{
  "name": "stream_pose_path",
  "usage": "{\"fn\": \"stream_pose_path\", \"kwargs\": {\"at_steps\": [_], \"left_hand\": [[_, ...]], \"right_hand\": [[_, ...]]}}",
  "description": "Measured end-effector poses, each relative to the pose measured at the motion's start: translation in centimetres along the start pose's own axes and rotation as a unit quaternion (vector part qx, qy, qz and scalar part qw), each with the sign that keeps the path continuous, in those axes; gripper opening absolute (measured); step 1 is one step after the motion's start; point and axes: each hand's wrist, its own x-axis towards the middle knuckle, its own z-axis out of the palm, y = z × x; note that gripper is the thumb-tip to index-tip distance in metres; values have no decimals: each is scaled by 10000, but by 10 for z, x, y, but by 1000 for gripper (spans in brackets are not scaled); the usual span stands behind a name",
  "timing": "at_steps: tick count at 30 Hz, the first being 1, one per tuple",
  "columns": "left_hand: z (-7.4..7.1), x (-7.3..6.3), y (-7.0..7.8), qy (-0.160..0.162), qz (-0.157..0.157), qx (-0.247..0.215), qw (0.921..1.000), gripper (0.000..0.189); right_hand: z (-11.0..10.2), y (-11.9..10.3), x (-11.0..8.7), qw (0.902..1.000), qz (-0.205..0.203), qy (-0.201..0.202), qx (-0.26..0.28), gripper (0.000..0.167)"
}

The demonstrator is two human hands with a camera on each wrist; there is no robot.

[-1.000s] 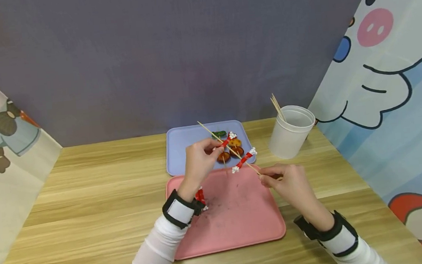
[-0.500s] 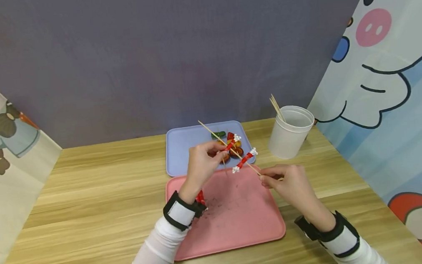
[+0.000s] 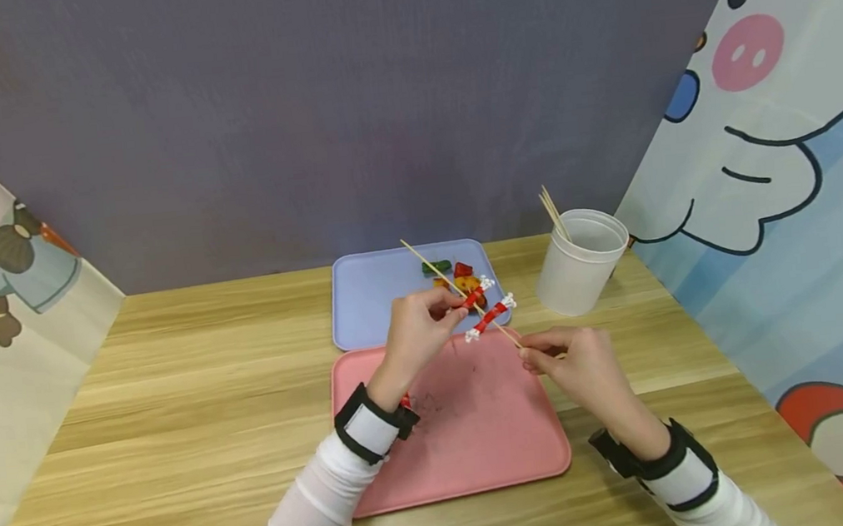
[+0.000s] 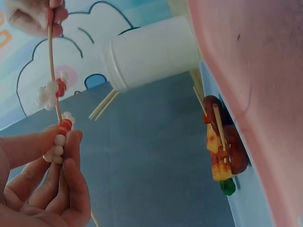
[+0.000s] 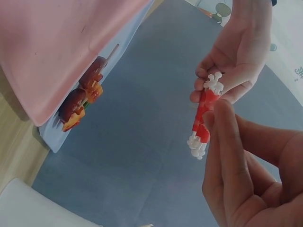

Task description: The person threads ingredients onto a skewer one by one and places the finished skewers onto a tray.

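My right hand (image 3: 576, 362) pinches the near end of a thin bamboo skewer (image 3: 431, 267), which slants up and leftward. A red piece with white, bead-like ends (image 3: 494, 316) sits crosswise on the skewer. Just beyond it, my left hand (image 3: 425, 323) pinches a second such red piece (image 3: 475, 297), which is on the skewer too. In the left wrist view, a short stretch of stick shows between the two pieces. Another red piece (image 3: 406, 400) lies on the pink tray (image 3: 482, 441), mostly hidden by my left wrist.
Behind the pink tray, a blue tray (image 3: 364, 289) bears food pieces on sticks, brown, yellow, red and green (image 5: 72, 101). A white tub (image 3: 576, 270) with several skewers (image 3: 552, 210) stands at right. A grey partition (image 3: 379, 116) rises behind the wooden table (image 3: 199, 383).
My left hand has slid the second red piece down the skewer, rightward and nearer to the first piece. The right hand stays almost still, gripping the skewer's end.
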Motion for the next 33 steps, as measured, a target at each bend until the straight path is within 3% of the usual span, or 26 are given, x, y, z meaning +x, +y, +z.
{"fn": "stream_pose_path", "kwargs": {"at_steps": [19, 24, 33], "left_hand": [[0, 2, -1, -9, -227, -302, 9993, 7], [-3, 4, -5, -219, -192, -348, 9990, 8], [-30, 5, -22, -557, -26, 461, 9974, 14]], "right_hand": [[2, 0, 1, 10000, -8, -4, 16, 11], [2, 2, 2, 9997, 99, -55, 235, 11], [0, 13, 7, 9996, 250, 38, 151, 9]]}}
